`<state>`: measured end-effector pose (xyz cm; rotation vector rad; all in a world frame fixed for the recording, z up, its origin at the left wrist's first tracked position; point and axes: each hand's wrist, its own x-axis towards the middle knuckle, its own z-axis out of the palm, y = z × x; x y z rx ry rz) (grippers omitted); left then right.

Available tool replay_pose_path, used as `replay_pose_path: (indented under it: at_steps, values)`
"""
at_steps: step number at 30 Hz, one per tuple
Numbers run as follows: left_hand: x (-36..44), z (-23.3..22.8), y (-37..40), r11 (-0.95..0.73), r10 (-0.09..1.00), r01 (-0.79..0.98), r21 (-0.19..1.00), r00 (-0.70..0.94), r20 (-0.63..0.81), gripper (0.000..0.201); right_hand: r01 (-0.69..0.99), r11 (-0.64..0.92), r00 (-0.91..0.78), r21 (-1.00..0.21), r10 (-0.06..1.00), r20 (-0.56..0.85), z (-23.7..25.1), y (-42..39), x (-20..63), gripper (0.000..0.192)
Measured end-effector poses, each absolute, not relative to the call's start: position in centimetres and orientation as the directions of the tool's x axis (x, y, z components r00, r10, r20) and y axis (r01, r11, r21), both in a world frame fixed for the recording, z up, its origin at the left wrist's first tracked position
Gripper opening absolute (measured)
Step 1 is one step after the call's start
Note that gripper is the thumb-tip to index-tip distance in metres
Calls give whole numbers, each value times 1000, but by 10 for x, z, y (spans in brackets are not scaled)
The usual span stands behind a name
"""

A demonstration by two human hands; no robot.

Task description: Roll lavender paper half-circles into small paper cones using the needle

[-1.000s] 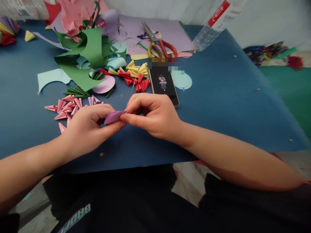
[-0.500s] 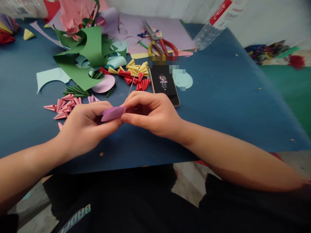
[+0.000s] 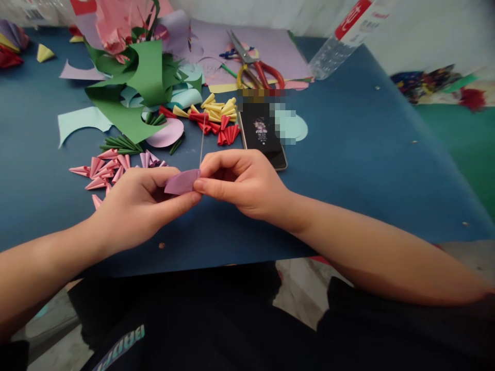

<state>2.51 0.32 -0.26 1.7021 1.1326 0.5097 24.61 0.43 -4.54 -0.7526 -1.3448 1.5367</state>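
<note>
Left hand (image 3: 135,203) is pinching purple paper piece (image 3: 181,182); right hand (image 3: 242,180) is pinching thin needle (image 3: 201,147) at its edge; rolling step apparently underway; next move needs steady, tight twisting.

Phone (image 3: 263,135), scissors (image 3: 253,67), plastic bottle (image 3: 340,41), green paper scraps (image 3: 135,87), pink cones (image 3: 104,170)

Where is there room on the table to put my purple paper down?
Bare blue tabletop lies right of the black phone, reaching the clear plastic bottle. Crowded: the far left, with green paper scraps, pink folded cones and red-handled scissors.
</note>
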Motion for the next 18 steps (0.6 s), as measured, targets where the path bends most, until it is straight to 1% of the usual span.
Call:
replay_pose_path:
  at_steps: [3, 7, 13, 18]
  values:
    - [24, -4, 2, -97, 873, 462, 881, 465, -148, 28, -250, -11, -388, -968, 917, 90, -45, 5, 246, 41]
    - [25, -3, 0, -66, 867, 396, 916, 477, -144, 23, -269, -70, -413, -961, 909, 49, -44, 4, 246, 45]
    - [28, -1, 2, 49, 849, 326, 944, 484, -212, 23, -277, -72, -443, -958, 894, 61, -41, 4, 246, 42]
    - [28, -2, 4, 96, 846, 373, 923, 458, -274, 26, -231, -69, -426, -970, 904, 37, -41, 5, 246, 43]
